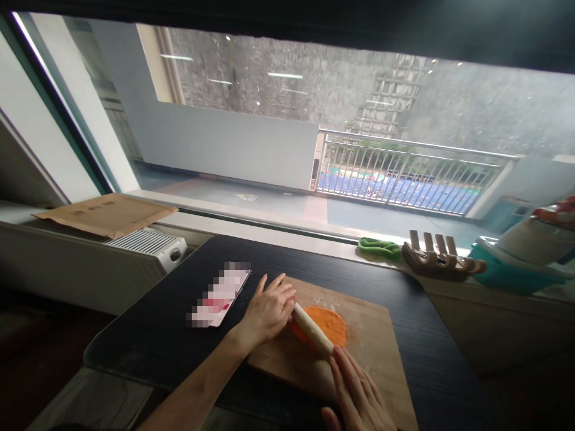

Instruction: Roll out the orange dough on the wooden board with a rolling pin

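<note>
A pale wooden rolling pin (pixel 313 330) lies slantwise across a flattened round of orange dough (pixel 331 326), covering its left part. Under them is a wooden board (pixel 377 353) dusted with flour. My left hand (pixel 271 309) grips the far end of the pin, its fingers bent over it and the thumb side hidden. At the near end, my right hand (pixel 354 386) holds the pin under long, close-set fingers, and the palm hides that end. The dough has an uneven edge and a slightly bumpy surface.
The board rests on a black table (pixel 157 335). A pinkish flat item (pixel 220 299), blurred out, lies left of my left hand. Along the window sill are a green cloth-like item (pixel 380 248), a brown rack (pixel 438 257) and a teal container (pixel 512 269). Brown paper (pixel 108 215) tops a white heater (pixel 148 245).
</note>
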`<state>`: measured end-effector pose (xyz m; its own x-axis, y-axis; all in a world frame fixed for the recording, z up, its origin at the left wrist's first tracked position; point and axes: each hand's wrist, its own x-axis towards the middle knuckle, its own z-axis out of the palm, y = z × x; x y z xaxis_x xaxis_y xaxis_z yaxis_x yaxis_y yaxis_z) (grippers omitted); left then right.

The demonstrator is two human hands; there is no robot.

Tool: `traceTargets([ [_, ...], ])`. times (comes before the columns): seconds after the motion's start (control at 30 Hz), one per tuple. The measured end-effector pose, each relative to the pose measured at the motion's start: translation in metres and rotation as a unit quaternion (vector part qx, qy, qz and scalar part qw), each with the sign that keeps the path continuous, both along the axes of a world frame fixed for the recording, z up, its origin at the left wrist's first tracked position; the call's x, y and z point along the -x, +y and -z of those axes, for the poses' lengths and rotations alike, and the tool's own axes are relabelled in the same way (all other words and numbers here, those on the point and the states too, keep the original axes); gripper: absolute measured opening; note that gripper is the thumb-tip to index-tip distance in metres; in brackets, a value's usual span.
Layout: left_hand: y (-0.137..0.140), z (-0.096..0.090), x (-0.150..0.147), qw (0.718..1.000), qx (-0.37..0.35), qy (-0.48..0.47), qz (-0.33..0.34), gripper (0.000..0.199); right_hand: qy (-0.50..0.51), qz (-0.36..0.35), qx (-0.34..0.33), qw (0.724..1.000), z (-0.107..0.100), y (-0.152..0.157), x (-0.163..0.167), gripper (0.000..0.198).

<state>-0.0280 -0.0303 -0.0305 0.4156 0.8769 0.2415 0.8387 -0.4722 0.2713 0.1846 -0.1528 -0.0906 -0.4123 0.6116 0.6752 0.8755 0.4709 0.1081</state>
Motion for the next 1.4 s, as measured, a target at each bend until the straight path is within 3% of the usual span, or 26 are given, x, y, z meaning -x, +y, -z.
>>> traceTargets([
  [0.13, 0.009, 0.001, -0.009, 1.0, 0.006, 0.004, 0.001, 0.041, 0.013, 0.044, 0.045, 0.998, -0.012, 0.005, 0.001, 0.065],
  [0.23, 0.018, 0.005, -0.019, 1.0, 0.007, 0.005, -0.001, 0.043, 0.02, 0.071, 0.033, 0.997, -0.008, 0.007, 0.005, 0.068],
  [0.37, 0.009, 0.006, -0.007, 1.0, 0.003, 0.006, 0.006, 0.042, 0.017, 0.039, -0.003, 0.999, 0.004, -0.001, 0.013, 0.071],
  [0.47, 0.005, 0.004, 0.0, 1.0, 0.002, 0.009, 0.015, 0.041, -0.003, 0.02, 0.008, 1.0, 0.0, -0.002, 0.011, 0.069],
  [0.6, 0.013, 0.005, -0.012, 1.0, 0.006, 0.011, 0.012, 0.042, -0.018, 0.068, 0.031, 0.997, -0.007, 0.001, 0.008, 0.069],
  [0.8, 0.001, 0.009, 0.006, 1.0, 0.015, 0.014, 0.01, 0.048, 0.002, 0.041, -0.026, 0.999, 0.013, -0.013, 0.025, 0.076],
  [0.9, -0.001, 0.01, 0.01, 1.0, 0.018, 0.022, 0.008, 0.048, -0.027, 0.033, -0.006, 0.999, 0.003, -0.009, 0.017, 0.073],
  [1.07, 0.018, 0.012, -0.013, 1.0, 0.006, 0.029, -0.001, 0.05, -0.051, 0.081, 0.031, 0.995, -0.018, 0.006, 0.001, 0.066],
  [1.27, -0.007, 0.012, 0.006, 0.999, -0.016, 0.033, -0.01, 0.052, -0.028, 0.01, -0.008, 1.0, 0.01, -0.011, 0.015, 0.08],
  [1.4, -0.01, 0.014, 0.006, 0.999, -0.018, 0.041, -0.03, 0.053, -0.066, -0.004, 0.04, 0.997, -0.004, -0.003, 0.004, 0.074],
])
